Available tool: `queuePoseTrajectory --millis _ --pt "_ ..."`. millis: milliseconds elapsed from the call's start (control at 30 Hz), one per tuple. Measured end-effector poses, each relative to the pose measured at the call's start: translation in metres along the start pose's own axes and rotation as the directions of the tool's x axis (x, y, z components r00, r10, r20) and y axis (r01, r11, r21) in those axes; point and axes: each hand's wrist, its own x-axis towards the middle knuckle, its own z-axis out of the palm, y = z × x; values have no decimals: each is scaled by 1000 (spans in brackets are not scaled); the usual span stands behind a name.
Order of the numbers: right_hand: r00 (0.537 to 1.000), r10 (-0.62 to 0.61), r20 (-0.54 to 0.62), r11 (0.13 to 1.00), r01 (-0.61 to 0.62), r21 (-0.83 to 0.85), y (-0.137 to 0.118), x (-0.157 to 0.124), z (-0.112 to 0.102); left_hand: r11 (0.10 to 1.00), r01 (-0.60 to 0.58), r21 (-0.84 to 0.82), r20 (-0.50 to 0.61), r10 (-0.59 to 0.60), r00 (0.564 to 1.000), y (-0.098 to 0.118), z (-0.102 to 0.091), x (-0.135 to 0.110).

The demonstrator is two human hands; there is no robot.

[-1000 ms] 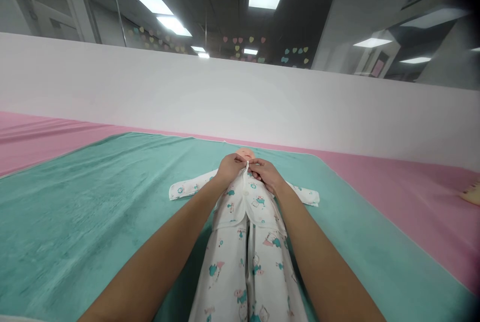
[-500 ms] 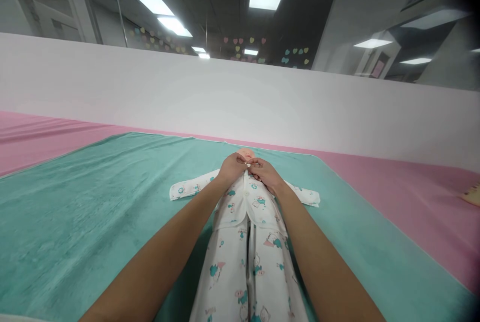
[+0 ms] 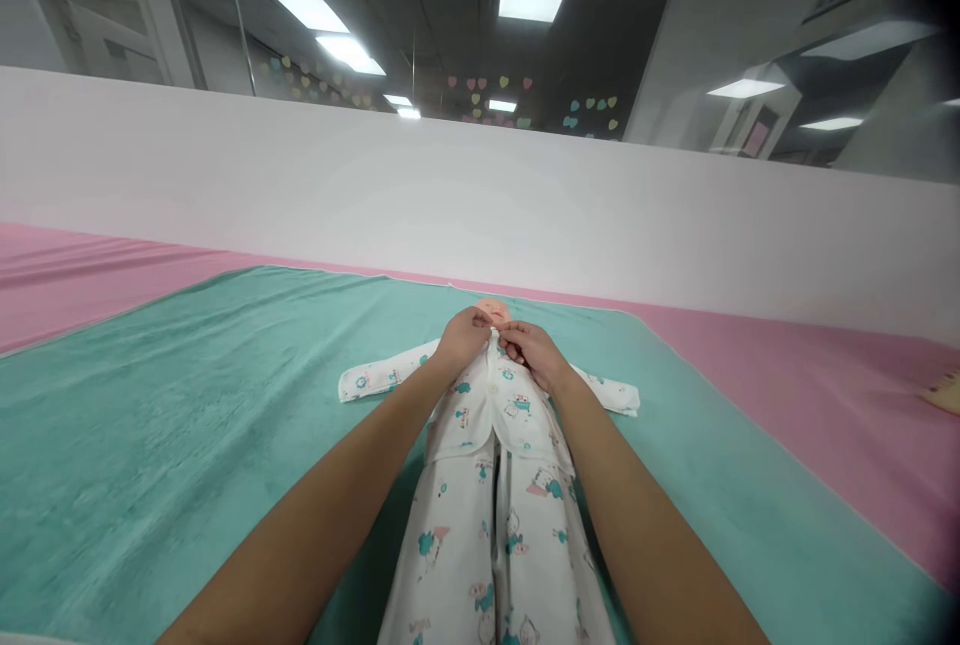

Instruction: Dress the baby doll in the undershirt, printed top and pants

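Observation:
A baby doll (image 3: 493, 309) lies on its back on a teal towel (image 3: 187, 405), dressed in a white printed shirt (image 3: 491, 405) and matching trousers (image 3: 487, 545). Its sleeves stretch out to both sides. My left hand (image 3: 463, 337) and my right hand (image 3: 532, 350) meet at the doll's neck, fingers pinched on the shirt's collar edges where the front closes. Most of the doll's face is hidden behind my hands.
The towel lies on a pink sheet (image 3: 810, 395). A white partition (image 3: 480, 195) runs along the far side, with glass above it. A small tan object (image 3: 946, 390) sits at the right edge on the pink sheet.
My hands stay at the collar; the pinched fabric that stood up between my fingers a second ago now lies lower. Little else has moved.

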Motion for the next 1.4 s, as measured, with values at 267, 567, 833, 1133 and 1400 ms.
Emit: queuePoseTrajectory --millis 267,567,833,1133,1400 --pt "991 28 -129 981 -52 -187 -6 3 4 995 -26 93 47 21 999 4 -4 -2" --pt "990 37 -138 959 -74 -274 -11 2 7 976 -109 188 125 86 988 4 -2 -1" --pt "992 120 -26 992 -120 -22 -7 -5 -3 976 -82 201 65 71 995 0 0 2" --pt "989 131 71 987 -137 83 -11 -7 -4 998 -5 64 65 1 998 9 -6 -3" --pt "992 124 26 981 -127 145 -14 -9 1 998 26 53 71 -29 997 12 -5 -3"
